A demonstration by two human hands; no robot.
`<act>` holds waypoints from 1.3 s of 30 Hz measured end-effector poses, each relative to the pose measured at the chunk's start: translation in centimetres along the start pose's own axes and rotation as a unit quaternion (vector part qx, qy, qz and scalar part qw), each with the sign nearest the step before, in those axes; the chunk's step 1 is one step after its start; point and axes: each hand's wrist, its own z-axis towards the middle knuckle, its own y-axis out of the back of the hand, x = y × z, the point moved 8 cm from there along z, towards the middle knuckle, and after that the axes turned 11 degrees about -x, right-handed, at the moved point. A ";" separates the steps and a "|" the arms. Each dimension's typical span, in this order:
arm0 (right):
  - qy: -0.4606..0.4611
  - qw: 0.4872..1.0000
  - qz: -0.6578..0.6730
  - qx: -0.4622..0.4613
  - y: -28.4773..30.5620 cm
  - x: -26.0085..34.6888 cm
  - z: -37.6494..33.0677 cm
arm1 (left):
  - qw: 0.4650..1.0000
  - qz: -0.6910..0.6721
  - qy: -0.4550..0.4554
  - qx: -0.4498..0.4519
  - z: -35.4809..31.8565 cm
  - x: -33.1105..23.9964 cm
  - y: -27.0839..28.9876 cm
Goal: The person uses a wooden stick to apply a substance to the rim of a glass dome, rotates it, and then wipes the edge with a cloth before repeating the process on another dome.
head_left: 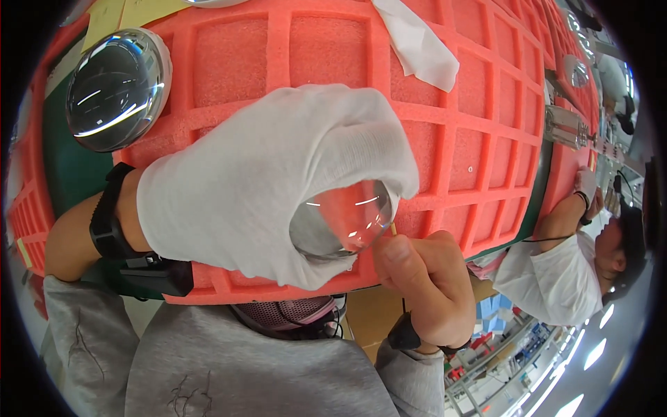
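Note:
My left hand [292, 181], in a white glove, curls its fingers around a clear glass lens [340, 221] with a rounded, shiny surface. The lens is held over the red foam tray [278, 55], whose colour shows through the glass. My bare right hand [427, 281] is closed in a pinch close by the right edge of the lens. A thin, pale yellow stick [393, 228] pokes out from between its thumb and finger toward that edge. Whether the tip touches the glass I cannot tell. Most of the stick is hidden in my fingers.
A large glossy lens [114, 90] rests at the far left by yellow paper [149, 12]. A white wipe [420, 52] lies across the tray's grid. Beyond the tray's right edge stands a clear glass bottle [566, 127]. Another person [556, 278] works at the right.

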 end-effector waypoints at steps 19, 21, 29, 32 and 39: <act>-0.020 0.998 0.068 -0.001 -1.1 0.7 0.7 | 1.000 -0.007 -0.003 0.005 0.2 0.3 0.3; -0.021 0.995 0.077 0.054 -1.4 0.8 0.8 | 1.000 -0.012 -0.008 -0.003 0.2 0.2 0.5; 0.075 0.984 0.161 0.002 -1.6 0.6 0.7 | 1.000 -0.012 -0.023 -0.002 0.6 0.0 0.9; 0.079 0.986 0.136 -0.059 -1.4 0.1 0.4 | 1.000 -0.016 -0.003 0.007 0.2 0.3 0.6; 0.065 0.988 0.101 -0.096 -0.6 0.4 0.4 | 1.000 -0.019 0.004 0.004 0.4 0.2 0.7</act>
